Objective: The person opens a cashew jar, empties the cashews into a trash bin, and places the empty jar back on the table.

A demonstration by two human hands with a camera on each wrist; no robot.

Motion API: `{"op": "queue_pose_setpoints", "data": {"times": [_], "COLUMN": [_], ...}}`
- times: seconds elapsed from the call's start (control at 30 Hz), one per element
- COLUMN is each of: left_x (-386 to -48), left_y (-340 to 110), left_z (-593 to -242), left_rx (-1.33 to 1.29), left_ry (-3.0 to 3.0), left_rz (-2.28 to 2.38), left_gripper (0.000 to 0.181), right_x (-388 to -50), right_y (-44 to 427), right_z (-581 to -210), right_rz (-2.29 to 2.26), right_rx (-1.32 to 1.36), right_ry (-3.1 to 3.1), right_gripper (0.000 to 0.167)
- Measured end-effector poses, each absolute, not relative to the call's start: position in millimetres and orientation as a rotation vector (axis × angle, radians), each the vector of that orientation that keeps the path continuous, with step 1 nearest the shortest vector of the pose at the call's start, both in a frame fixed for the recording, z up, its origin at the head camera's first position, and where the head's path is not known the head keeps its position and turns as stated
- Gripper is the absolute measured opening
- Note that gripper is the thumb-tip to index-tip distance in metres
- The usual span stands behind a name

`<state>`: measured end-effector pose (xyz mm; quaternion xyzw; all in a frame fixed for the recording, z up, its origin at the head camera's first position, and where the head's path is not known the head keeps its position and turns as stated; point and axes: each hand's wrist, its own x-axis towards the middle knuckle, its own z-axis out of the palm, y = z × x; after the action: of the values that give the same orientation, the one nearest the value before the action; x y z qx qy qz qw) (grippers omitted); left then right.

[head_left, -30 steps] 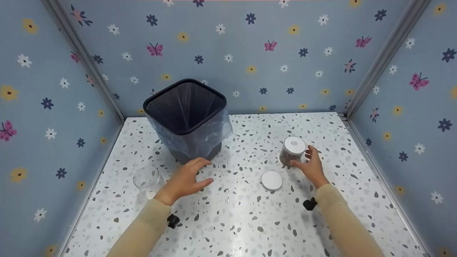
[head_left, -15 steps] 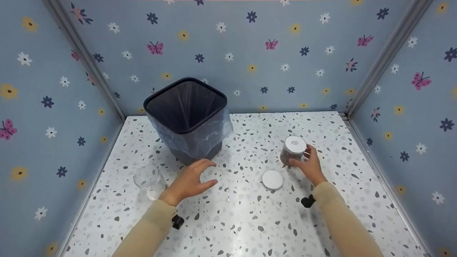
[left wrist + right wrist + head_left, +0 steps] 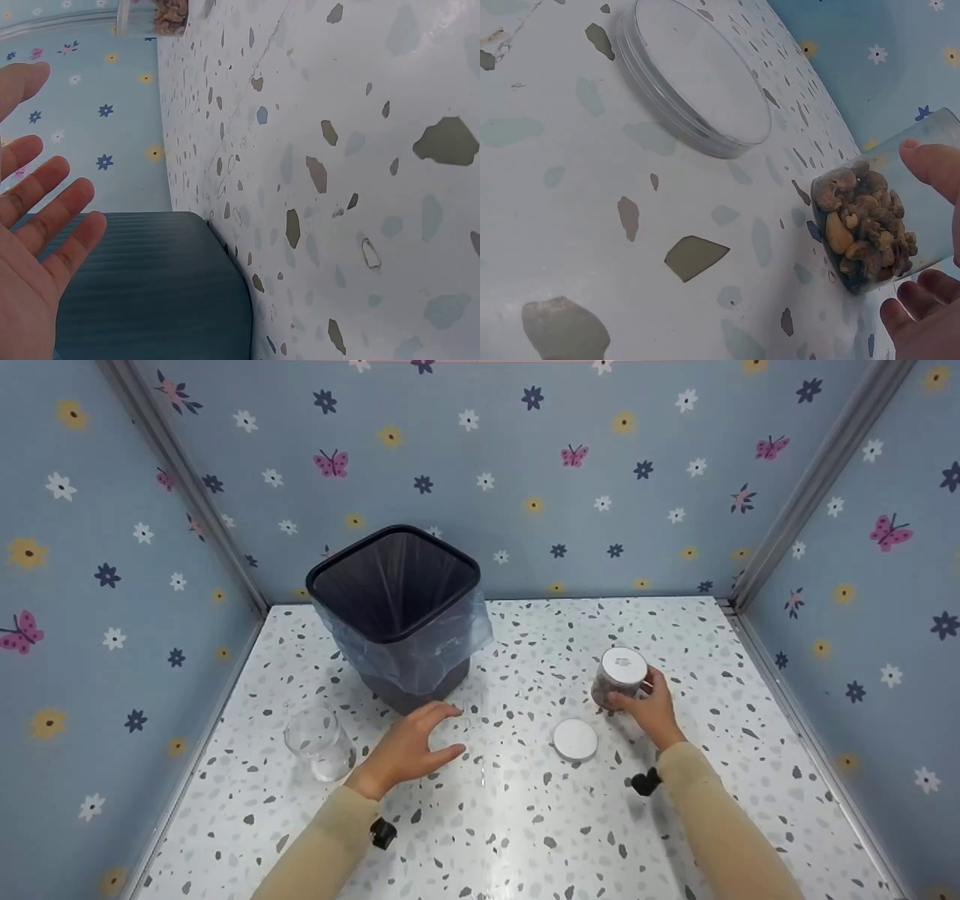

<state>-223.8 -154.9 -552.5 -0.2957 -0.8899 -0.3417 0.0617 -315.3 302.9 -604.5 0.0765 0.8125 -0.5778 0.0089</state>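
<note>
My right hand [image 3: 651, 706] holds a clear jar [image 3: 616, 681] with a white top, standing upright at the right of the table. Through its glass show brown cashews [image 3: 866, 225] at the bottom; the thumb lies against the side and the fingers curl round the far side. Left of that jar a round white lid [image 3: 575, 739] lies flat. My left hand [image 3: 409, 746] hovers with spread fingers and holds nothing, in front of a dark bin [image 3: 409, 682]. Behind its wrist, at the left, stands a clear glass container [image 3: 319, 739].
The bin is lined with a translucent bag [image 3: 442, 649] folded over its rim. Walls with flowers and butterflies [image 3: 510, 472] enclose the speckled white table [image 3: 525, 840] at the back and both sides.
The right fingers have closed in round the jar, which stays about where it was. My left hand has drifted slightly right and more of the glass container shows.
</note>
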Motion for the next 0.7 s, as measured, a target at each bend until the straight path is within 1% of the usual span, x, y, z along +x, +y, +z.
{"op": "queue_pose_setpoints", "data": {"times": [0.37, 0.57, 0.7], "left_x": [-218.3, -216.2, -216.3], "left_y": [-152.3, -152.9, -152.7], "left_z": [-556.1, -557.5, -557.9], "left_rx": [-0.85, -0.832, -0.824], "left_ry": [-2.729, -2.746, -2.753], "left_rz": [-1.053, -1.049, -1.063], "left_gripper": [0.05, 0.051, 0.051], "right_x": [-316.3, -313.9, -312.3], "right_y": [299.2, 299.4, 298.5], "right_z": [-607.6, -610.2, -609.1], "right_rz": [-1.804, -1.811, -1.797], "right_rx": [0.245, 0.246, 0.246], "right_ry": [2.575, 2.593, 2.595], "right_gripper": [0.1, 0.094, 0.094]}}
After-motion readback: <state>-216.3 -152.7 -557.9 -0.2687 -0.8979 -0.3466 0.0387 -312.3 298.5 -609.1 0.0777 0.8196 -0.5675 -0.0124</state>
